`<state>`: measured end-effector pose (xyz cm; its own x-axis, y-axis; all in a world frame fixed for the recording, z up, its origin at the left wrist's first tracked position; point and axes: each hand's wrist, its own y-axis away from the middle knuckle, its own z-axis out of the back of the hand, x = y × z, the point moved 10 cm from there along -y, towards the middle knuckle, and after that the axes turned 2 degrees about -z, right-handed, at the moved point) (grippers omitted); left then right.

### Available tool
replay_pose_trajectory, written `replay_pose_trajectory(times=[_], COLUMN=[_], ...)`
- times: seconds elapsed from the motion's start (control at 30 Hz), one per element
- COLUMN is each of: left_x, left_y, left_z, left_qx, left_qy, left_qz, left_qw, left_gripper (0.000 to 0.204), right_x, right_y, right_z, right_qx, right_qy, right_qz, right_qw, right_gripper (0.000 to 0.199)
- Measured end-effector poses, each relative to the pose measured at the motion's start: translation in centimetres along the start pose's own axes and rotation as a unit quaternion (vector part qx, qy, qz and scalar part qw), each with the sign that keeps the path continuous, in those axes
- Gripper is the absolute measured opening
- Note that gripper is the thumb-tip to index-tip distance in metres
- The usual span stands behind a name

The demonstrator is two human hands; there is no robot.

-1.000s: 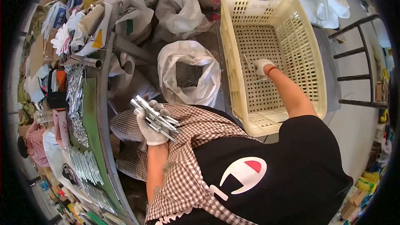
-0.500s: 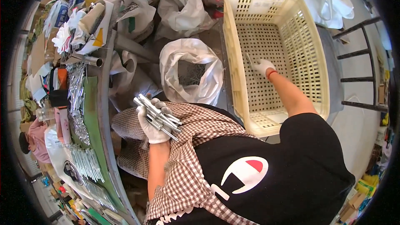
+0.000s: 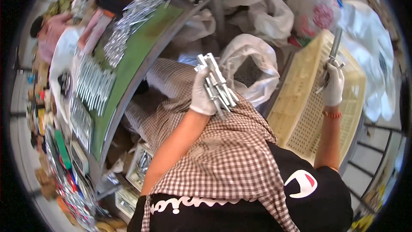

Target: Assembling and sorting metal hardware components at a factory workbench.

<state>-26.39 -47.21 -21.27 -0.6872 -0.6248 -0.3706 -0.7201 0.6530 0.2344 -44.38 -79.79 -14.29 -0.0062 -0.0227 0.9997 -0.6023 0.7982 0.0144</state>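
Your left hand (image 3: pixel 201 96), in a white glove, is curled around a bundle of metal rods (image 3: pixel 218 79), held over your lap with their ends sticking out above and below your fingers. Your right hand (image 3: pixel 334 88), gloved too, is closed on a long rod (image 3: pixel 337 45) that points upward; smaller metal bits show beside your fingers, too blurred to tell apart. That hand is raised over the cream plastic crate (image 3: pixel 292 90) at your right.

Below your hands lies your checked apron (image 3: pixel 201 163), over a black shirt (image 3: pixel 317 206). Ahead, between your hands, stands an open white sack (image 3: pixel 269 73), dark inside. On the table at your left, a green mat (image 3: pixel 143 47) borders a row of rods (image 3: pixel 94 86) and a heap of shiny metal pieces (image 3: pixel 128 25). Farther off are a flowered bag (image 3: pixel 315 13), ahead, and a person in pink (image 3: pixel 53 36), far left.
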Motion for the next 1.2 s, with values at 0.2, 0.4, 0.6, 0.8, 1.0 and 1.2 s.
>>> replay_pose_trajectory(times=[0.2, 0.4, 0.6, 0.8, 1.0, 1.2], left_x=[-3.5, -7.4, -10.4, -11.5, -11.9, -16.0], left_y=[2.2, 6.1, 9.7, 12.1, 12.9, 10.4], left_z=[-1.9, 0.4, -1.8, -2.3, -3.2, -5.1], left_qx=[-0.021, -0.034, 0.023, -0.026, -0.008, -0.018], left_qy=[0.071, 0.051, 0.075, 0.060, 0.089, 0.119], left_qz=[-0.103, -0.149, -0.212, -0.213, -0.188, -0.230], left_qw=[0.992, 0.987, 0.974, 0.975, 0.978, 0.966], left_gripper=[0.046, 0.037, 0.034, 0.061, 0.053, 0.032], right_x=[7.0, 9.8, 21.3, 15.6, 16.6, 18.8], right_y=[10.5, 16.3, 20.8, 27.5, 26.6, 23.1], right_z=[-24.8, -33.9, -35.6, -37.8, -38.7, -42.1], right_qx=[0.427, 0.586, 0.376, 0.580, 0.666, 0.537], right_qy=[0.157, 0.323, 0.196, 0.216, 0.160, 0.160], right_qz=[0.185, 0.257, 0.643, 0.608, 0.487, 0.487], right_qw=[0.871, 0.697, 0.638, 0.497, 0.542, 0.669], right_gripper=[0.016, 0.024, 0.019, 0.043, 0.045, 0.030])
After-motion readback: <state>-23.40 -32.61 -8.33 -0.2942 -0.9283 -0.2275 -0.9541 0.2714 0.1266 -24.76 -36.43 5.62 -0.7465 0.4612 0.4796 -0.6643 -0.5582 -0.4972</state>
